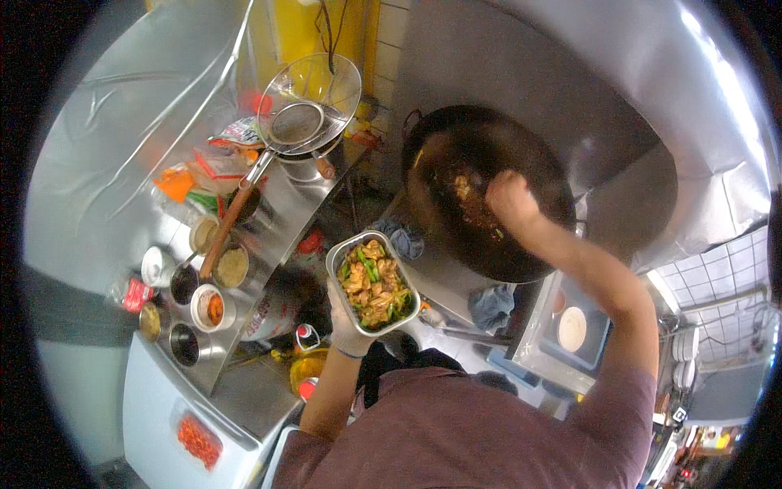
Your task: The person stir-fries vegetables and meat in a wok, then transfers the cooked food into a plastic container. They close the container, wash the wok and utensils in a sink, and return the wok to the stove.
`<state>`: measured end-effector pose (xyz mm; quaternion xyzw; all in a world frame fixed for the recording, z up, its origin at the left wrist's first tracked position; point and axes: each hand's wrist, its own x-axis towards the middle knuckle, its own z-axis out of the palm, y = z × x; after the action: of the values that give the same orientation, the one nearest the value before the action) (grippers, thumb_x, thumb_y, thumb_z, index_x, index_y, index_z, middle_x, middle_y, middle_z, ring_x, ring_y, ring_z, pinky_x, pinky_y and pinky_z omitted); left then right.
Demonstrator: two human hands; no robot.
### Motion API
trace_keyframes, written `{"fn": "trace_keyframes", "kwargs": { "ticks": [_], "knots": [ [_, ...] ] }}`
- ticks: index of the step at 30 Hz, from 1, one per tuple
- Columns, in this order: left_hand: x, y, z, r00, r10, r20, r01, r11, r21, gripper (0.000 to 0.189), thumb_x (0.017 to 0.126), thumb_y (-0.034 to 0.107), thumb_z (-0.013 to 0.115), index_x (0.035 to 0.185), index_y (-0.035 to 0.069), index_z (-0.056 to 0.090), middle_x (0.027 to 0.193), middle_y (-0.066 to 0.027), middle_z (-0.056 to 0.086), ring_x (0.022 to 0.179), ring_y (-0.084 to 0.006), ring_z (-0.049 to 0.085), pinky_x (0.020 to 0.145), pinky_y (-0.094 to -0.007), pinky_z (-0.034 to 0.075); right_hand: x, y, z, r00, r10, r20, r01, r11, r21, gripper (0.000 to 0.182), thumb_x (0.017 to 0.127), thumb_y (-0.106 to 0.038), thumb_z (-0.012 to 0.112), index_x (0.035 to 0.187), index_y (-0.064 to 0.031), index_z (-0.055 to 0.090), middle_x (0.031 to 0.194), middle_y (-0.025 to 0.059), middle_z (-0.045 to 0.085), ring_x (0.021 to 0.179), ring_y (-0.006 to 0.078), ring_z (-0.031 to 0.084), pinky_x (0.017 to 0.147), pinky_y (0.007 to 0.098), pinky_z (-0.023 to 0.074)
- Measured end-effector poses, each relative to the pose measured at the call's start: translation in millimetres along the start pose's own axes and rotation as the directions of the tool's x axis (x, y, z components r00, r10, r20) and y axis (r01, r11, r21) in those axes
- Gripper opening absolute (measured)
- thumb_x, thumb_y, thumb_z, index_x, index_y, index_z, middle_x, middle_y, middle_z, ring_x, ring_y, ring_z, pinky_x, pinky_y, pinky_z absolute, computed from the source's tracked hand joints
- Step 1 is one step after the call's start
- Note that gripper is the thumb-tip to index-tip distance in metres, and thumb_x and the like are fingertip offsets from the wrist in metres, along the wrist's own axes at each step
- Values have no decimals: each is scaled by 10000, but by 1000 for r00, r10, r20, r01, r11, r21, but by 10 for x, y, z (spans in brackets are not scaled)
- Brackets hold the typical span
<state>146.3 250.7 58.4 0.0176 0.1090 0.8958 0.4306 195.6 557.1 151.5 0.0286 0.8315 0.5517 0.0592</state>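
My left hand point(346, 324), in a light knit glove, holds a metal-rimmed rectangular container point(374, 283) of cooked meat pieces and green vegetables. The container is upright, its food facing the camera. Bare and curled, my right hand point(512, 198) is over the large dark wok point(537, 153); whether its fingers grip anything cannot be made out. Inside the wok lie a pale clump of food point(462, 187) and scattered browned bits near that hand.
On the left, a steel counter point(269, 238) bears seasoning containers, a white tub point(214, 307) and strainers point(311, 101) with a wooden handle. Blue cloths point(492, 307) lie below the wok. A blue tray point(580, 351) holds a round pale item. Red food sits on a white surface point(159, 397).
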Motion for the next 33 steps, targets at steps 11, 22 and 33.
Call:
{"fn": "trace_keyframes", "kwargs": {
  "ticks": [11,22,33],
  "knots": [
    [432,504,-199,971,-223,-83,215,972,-99,653,915,585,281,1333,96,398,1263,-132,525,1107,-316,550,932,-494,462,-128,218,192,855,370,363,-499,779,380,243,813,-116,538,1056,-120,529,900,76,594,796,245,647,576,356,532],
    [504,457,-449,970,-230,-79,230,973,-15,652,913,590,286,1324,99,410,1224,-131,549,1069,-324,570,880,-493,495,-1120,157,276,935,57,351,-265,769,582,322,831,-122,498,1146,-191,505,931,81,595,775,240,655,590,362,529],
    [504,286,-790,966,-256,20,257,966,-21,732,846,632,433,1363,120,351,1302,-136,482,1155,-302,516,906,-555,473,-327,98,-263,881,51,470,-284,853,438,189,828,-121,521,1003,-114,593,861,105,633,738,245,662,555,334,531]
  ]
}}
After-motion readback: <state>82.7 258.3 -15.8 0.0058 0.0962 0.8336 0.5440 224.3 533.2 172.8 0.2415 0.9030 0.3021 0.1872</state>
